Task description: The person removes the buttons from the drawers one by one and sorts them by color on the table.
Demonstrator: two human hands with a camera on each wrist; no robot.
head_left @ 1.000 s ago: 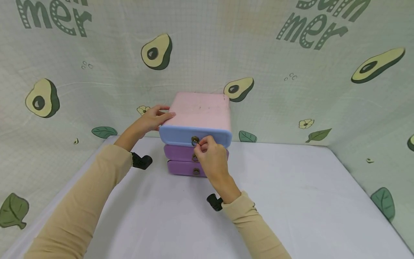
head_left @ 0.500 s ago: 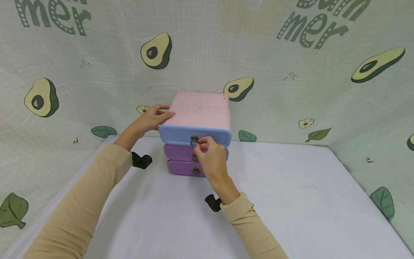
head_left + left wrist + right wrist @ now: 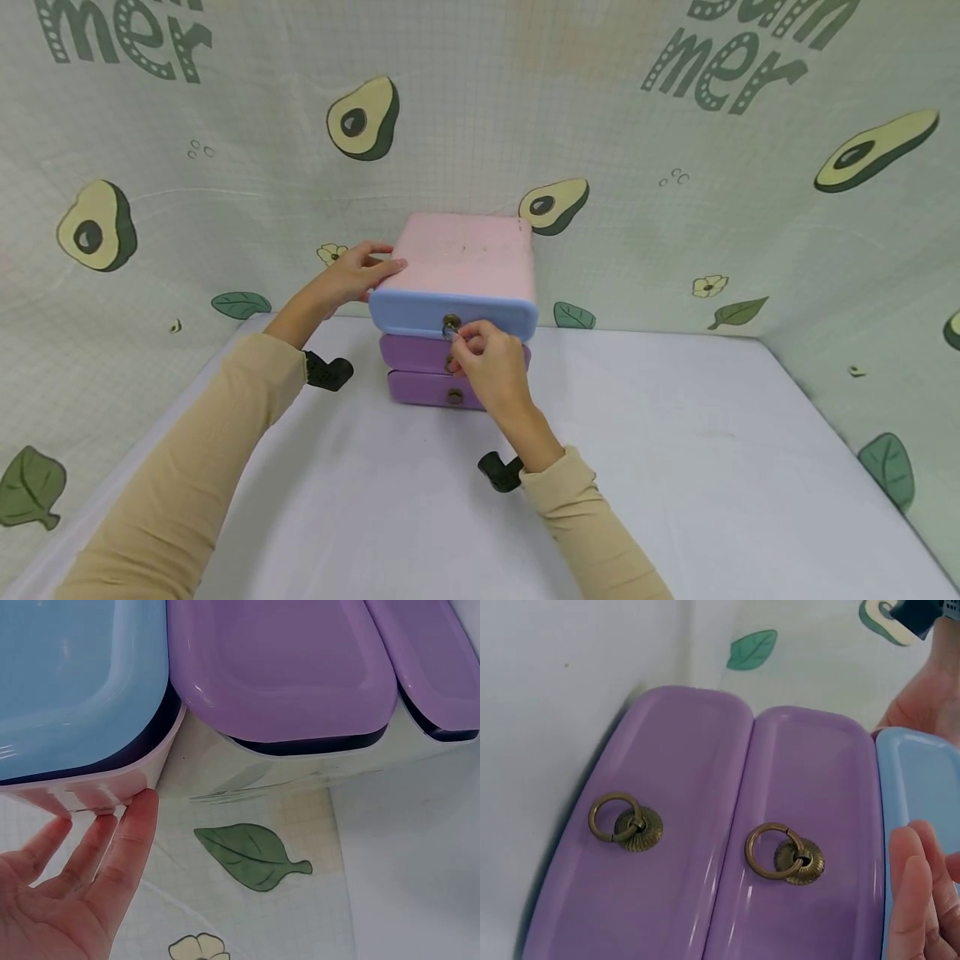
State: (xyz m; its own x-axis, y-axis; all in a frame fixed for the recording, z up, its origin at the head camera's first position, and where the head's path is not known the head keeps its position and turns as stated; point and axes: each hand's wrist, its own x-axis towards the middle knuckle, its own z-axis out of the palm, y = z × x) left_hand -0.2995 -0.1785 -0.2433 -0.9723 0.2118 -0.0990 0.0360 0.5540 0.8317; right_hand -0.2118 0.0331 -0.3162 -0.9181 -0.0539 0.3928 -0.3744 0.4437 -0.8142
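Drawer unit (image 3: 450, 302): glossy, probably light; ring pull (image 3: 451, 322) pinched

Clock centred on the ring pull, head view, 6 toward the wearer. Unit stands upright on the white table (image 3: 675, 433), near mid-frame, close to the cloth backdrop (image 3: 457, 150).

Right hand (image 3: 493, 365): nearest, at 4 o'clock, forearm coming in from 5. Thumb and forefinger meet at the ring's right edge; pinched on it, so far as the head view shows. Contact falls outside the right wrist view.

Ring pull: brass-coloured, thin, stiff. Judging by the matching rings (image 3: 748, 855) lower down, it should swing freely before taking load. Best hold: its 6 o'clock arc, drawing straight toward 6.

Blue drawer front (image 3: 405, 315): smooth, rounded, likely rigid plastic; slippery, poor purchase apart from the ring. Purple drawers (image 3: 412, 354) stacked at 6, same finish. Left wrist view: dark gaps behind the fronts; cannot tell how far out any sits.

Left hand (image 3: 351, 277): at 10 o'clock, well apart from the right. Thumb on the edge of the pink top (image 3: 465, 254), fingers extended against the side, not wrapped. Reads as a brace; a light shell could slide or tip under a pull without it.
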